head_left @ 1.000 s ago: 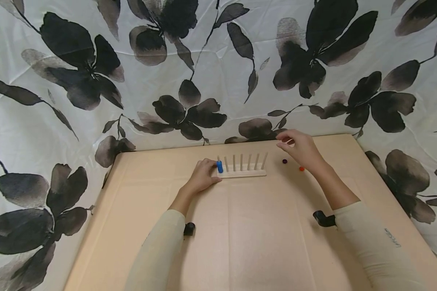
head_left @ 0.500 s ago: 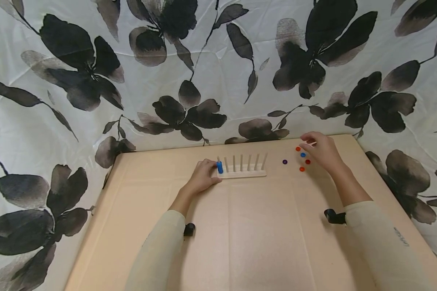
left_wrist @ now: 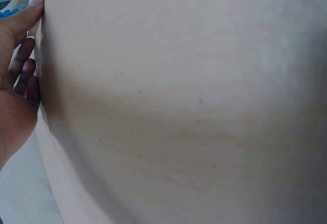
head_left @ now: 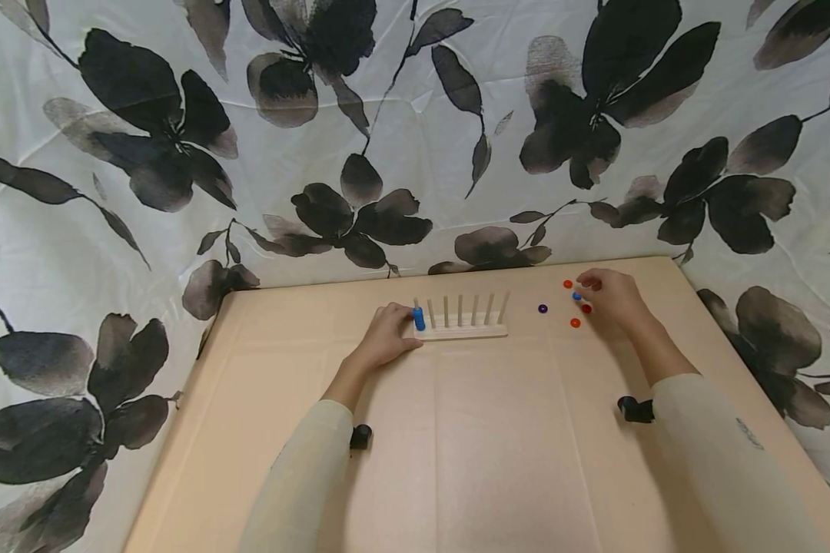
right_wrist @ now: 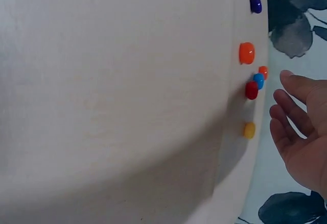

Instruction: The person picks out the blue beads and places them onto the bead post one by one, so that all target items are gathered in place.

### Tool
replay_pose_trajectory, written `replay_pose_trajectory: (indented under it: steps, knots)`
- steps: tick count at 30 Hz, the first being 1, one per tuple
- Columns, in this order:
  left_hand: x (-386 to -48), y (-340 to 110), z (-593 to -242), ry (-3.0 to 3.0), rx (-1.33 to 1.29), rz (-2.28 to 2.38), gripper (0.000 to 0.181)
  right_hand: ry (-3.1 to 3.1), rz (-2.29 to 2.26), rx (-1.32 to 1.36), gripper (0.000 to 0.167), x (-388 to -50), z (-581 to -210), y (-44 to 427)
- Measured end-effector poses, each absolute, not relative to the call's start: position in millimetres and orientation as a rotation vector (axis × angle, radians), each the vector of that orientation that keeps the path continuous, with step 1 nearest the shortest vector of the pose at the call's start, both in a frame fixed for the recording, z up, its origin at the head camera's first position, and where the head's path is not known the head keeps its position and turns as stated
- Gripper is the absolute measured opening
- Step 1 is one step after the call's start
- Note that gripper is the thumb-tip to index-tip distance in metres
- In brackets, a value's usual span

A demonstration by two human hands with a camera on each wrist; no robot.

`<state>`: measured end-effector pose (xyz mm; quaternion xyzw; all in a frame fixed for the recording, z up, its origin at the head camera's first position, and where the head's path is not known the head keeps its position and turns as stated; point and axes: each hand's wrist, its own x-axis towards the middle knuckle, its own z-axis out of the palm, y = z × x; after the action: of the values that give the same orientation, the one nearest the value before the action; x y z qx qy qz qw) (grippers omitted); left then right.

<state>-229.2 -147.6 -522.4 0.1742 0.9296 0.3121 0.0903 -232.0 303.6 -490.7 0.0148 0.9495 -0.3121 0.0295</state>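
In the head view, my left hand (head_left: 385, 338) grips the left end of a wooden peg rack (head_left: 466, 332). Blue beads (head_left: 419, 319) are stacked on its leftmost peg; the other pegs stand bare. The left wrist view has my thumb against the edge of the rack's base. My right hand (head_left: 614, 298) hovers over loose beads, fingers loosely bent, with nothing visible in them. Closest to its fingertips are a blue bead (head_left: 577, 296) and a red bead (head_left: 586, 309). Two orange beads (head_left: 576, 322) lie close by. A yellow bead (right_wrist: 249, 130) shows in the right wrist view.
A dark purple bead (head_left: 542, 309) lies between the rack and the other loose beads. The tan tabletop (head_left: 498, 430) ends just behind the rack and beads, where a floral cloth (head_left: 270, 153) hangs.
My right hand moved right from near the purple bead, uncovering the orange, blue and red beads, then lowered slightly toward the blue one. My left hand and the rack stay in place.
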Motion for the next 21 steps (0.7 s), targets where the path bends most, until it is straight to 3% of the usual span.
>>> replay_pose_trajectory:
  steps: [21]
  knots:
    - [-230,-148,-522,2.759,0.515,0.933,0.063,2.93,-0.891,-0.082,0.026,-242,-505,305]
